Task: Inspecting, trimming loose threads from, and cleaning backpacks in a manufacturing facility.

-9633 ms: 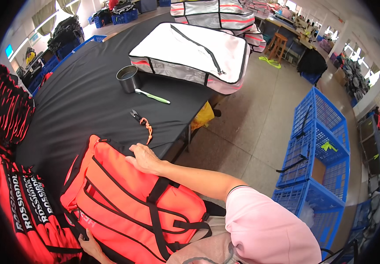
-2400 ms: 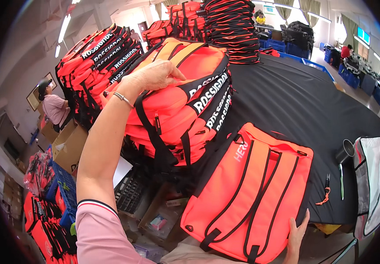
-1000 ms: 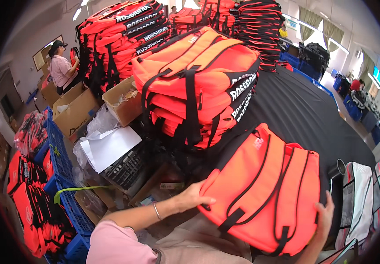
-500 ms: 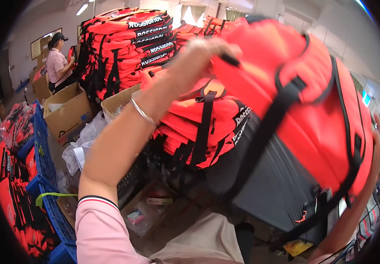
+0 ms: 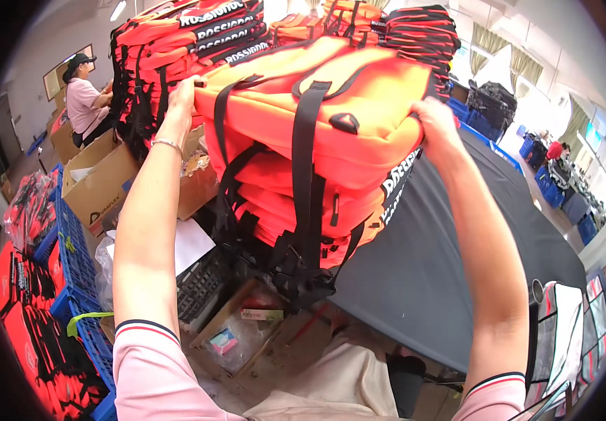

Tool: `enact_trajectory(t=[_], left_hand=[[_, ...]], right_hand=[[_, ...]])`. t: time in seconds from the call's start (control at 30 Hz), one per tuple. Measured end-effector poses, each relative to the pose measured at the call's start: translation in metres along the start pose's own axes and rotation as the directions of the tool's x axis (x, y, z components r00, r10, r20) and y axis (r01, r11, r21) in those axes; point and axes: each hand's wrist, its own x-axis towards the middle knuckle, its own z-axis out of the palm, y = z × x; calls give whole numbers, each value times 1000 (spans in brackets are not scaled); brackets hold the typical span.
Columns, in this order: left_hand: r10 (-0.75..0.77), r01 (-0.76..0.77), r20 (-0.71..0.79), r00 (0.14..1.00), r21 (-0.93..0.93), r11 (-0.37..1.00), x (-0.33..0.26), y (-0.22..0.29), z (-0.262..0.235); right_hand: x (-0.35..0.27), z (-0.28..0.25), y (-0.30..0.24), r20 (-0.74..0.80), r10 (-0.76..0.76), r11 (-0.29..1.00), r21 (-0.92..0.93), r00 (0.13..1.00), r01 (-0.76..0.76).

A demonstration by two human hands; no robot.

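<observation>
An orange-red bag [image 5: 380,144] with black straps lies on top of a stack of similar bags [image 5: 285,210], which stands on a dark grey covered table [image 5: 415,281]. My left hand [image 5: 182,105] grips the bag at its left corner. At the opposite side, my right hand [image 5: 438,128] is closed on the bag's right edge, thumb on top. Both arms are stretched forward. Black straps and buckles [image 5: 303,274] dangle down the front of the stack.
Behind rises a taller pile of the same bags [image 5: 176,52]. Open cardboard boxes [image 5: 99,179] and blue crates [image 5: 71,242] with red goods stand at the left. A co-worker [image 5: 85,98] is at the far left. A box with plastic bags [image 5: 247,330] sits below the table's edge.
The bag has come down from a raised, tilted position at the right to lie on the stack. Both hands moved with it, the right hand coming inward from the far right.
</observation>
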Motion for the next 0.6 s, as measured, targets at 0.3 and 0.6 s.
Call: enact_trajectory(t=[0.3, 0.6], left_hand=[[-228, 277, 293, 928, -138, 951, 7, 12, 1], [-266, 259, 106, 958, 75, 963, -7, -21, -10]], right_hand=[[12, -3, 3, 78, 107, 988, 103, 991, -115], [3, 5, 65, -6, 44, 979, -201, 999, -45]])
